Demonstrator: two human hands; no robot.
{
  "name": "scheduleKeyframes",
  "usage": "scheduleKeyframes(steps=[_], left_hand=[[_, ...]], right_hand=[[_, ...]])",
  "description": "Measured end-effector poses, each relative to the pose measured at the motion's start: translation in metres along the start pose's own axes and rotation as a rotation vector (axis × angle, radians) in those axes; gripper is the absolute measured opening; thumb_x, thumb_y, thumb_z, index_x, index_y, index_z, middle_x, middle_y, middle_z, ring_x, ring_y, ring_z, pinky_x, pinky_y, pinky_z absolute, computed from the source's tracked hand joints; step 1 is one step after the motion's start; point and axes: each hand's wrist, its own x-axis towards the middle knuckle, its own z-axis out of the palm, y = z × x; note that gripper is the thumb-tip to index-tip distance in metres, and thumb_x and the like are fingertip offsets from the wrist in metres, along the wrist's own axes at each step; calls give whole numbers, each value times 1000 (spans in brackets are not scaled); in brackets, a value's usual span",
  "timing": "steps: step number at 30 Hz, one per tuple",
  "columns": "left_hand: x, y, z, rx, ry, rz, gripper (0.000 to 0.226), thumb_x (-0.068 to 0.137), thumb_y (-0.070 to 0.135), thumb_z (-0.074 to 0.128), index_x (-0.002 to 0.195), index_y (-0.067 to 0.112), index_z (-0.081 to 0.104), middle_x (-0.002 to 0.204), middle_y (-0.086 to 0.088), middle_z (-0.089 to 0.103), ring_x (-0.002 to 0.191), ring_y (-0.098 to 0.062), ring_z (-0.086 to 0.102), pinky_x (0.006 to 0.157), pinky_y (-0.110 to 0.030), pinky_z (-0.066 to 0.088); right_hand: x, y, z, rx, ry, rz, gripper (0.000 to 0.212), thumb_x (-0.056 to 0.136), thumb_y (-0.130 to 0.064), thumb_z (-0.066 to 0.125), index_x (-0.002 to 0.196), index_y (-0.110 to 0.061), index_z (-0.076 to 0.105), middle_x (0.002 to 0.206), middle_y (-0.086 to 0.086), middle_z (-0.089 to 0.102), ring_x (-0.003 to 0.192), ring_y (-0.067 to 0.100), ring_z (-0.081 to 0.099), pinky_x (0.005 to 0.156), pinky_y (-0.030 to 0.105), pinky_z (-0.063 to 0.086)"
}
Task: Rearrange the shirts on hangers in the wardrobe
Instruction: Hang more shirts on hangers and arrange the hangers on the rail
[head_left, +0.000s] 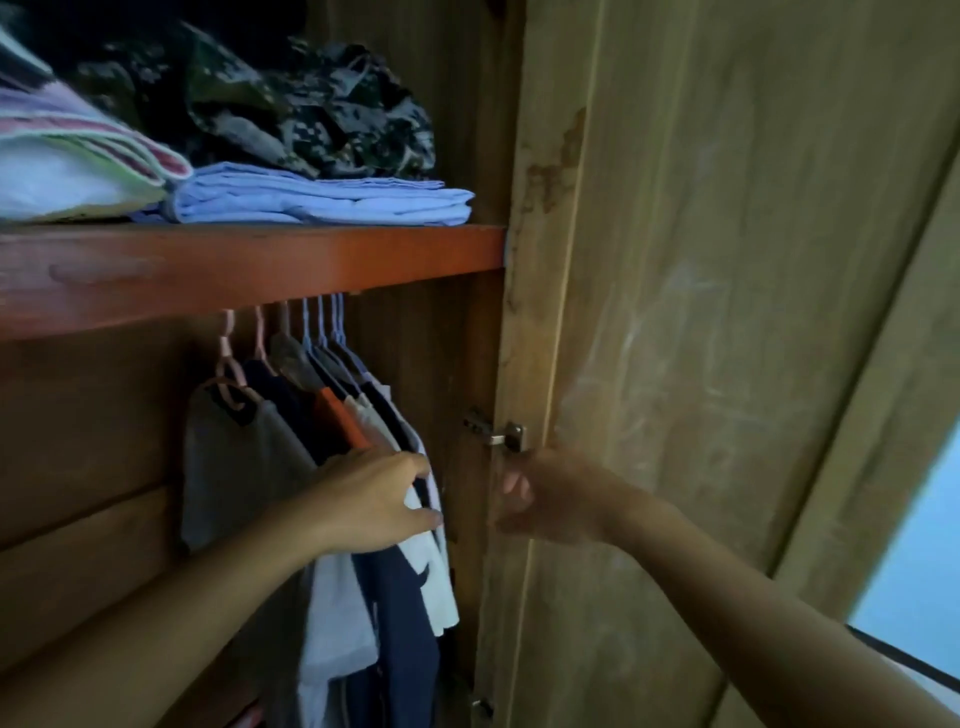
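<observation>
I'm sorting: my left hand (371, 501) pinches the rightmost shirts (415, 525); my right hand (540, 501), fingers curled, holds the door (675, 364) edge. Next, slide hangers (291, 332) apart.

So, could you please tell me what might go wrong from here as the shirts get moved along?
1. The left hand grips several hanging shirts by the fabric, not the hangers; tugging might pull one off.
2. The right hand rests at the wardrobe door edge just below the hinge; fingers could get pinched if the door swings.
</observation>
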Motion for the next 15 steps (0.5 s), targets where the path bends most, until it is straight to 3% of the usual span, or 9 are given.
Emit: scheduleKeyframes(steps=[4, 8, 10, 12, 13, 15], left_hand=[[14, 22, 6, -154, -82, 108, 54, 86, 56, 62, 134, 36, 51, 126, 12, 60, 106, -3, 58, 79, -22, 45], [26, 55, 18, -239, -155, 252, 39, 89, 51, 62, 125, 38, 56, 101, 17, 59, 84, 1, 58, 69, -24, 49], [32, 77, 24, -256, -184, 318, 38, 89, 51, 61, 124, 36, 57, 95, 12, 63, 81, -1, 62, 72, -29, 56], [36, 102, 31, -280, -196, 379, 42, 87, 52, 62, 126, 34, 58, 93, 16, 60, 82, 3, 60, 70, -21, 54], [38, 115, 34, -292, -200, 408, 42, 87, 53, 62, 124, 34, 59, 93, 19, 59, 83, 5, 59, 70, -18, 52], [42, 141, 41, -292, -208, 458, 43, 85, 56, 62, 124, 36, 59, 97, 19, 59, 89, 3, 59, 78, -24, 54]], right_hand=[[-42, 14, -5, 13, 9, 102, 37, 85, -47, 71, 117, -31, 62, 117, -9, 63, 106, 10, 58, 81, 23, 45], [-86, 22, -9, -24, 50, 292, 42, 85, -49, 70, 122, -33, 58, 118, -11, 61, 96, 8, 56, 78, 25, 45], [-110, 27, -13, -36, 69, 378, 43, 85, -49, 71, 122, -32, 59, 118, -9, 62, 98, 11, 57, 81, 28, 47], [-136, 32, -17, -37, 81, 434, 43, 86, -48, 70, 123, -30, 60, 120, -8, 63, 100, 12, 57, 83, 27, 46], [-150, 35, -19, -36, 84, 458, 42, 87, -47, 70, 123, -28, 60, 121, -8, 63, 97, 11, 57, 81, 26, 45], [-176, 41, -23, -24, 95, 514, 39, 88, -45, 69, 121, -27, 61, 119, -7, 64, 90, 11, 54, 73, 23, 41]])
